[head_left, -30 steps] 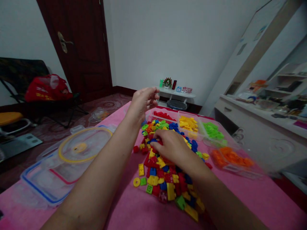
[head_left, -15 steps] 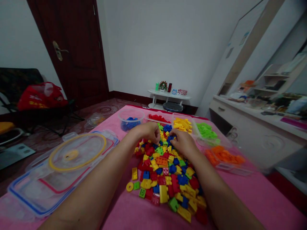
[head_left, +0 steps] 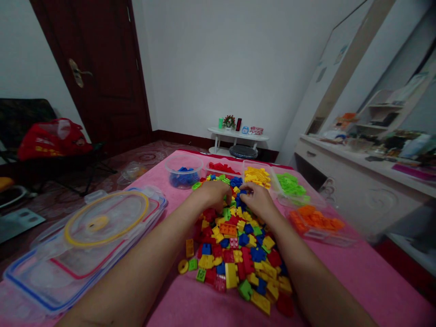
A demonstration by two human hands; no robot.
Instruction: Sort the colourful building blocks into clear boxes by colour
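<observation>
A mixed pile of plastic building bricks (head_left: 235,243) in red, yellow, blue, green and orange lies on the pink cloth (head_left: 190,302) in front of me. My left hand (head_left: 215,195) reaches into the far left part of the pile, fingers curled downward; whatever they hold is hidden behind the hand. Across from it, my right hand (head_left: 258,199) is closed at the far right part, thumb and finger on a blue building brick (head_left: 241,198). An orange brick (head_left: 228,229) lies on top of the pile between my forearms.
Behind the pile stand a round tub of blue bricks (head_left: 184,176) and clear boxes holding red bricks (head_left: 223,168), yellow bricks (head_left: 257,176), green bricks (head_left: 290,184) and orange bricks (head_left: 316,219). Stacked clear lids (head_left: 102,236) lie to the left.
My left hand has shifted slightly, its back turned more over the pile, uncovering green bricks beyond it. My right hand stays near the same spot. The view has turned slightly right.
</observation>
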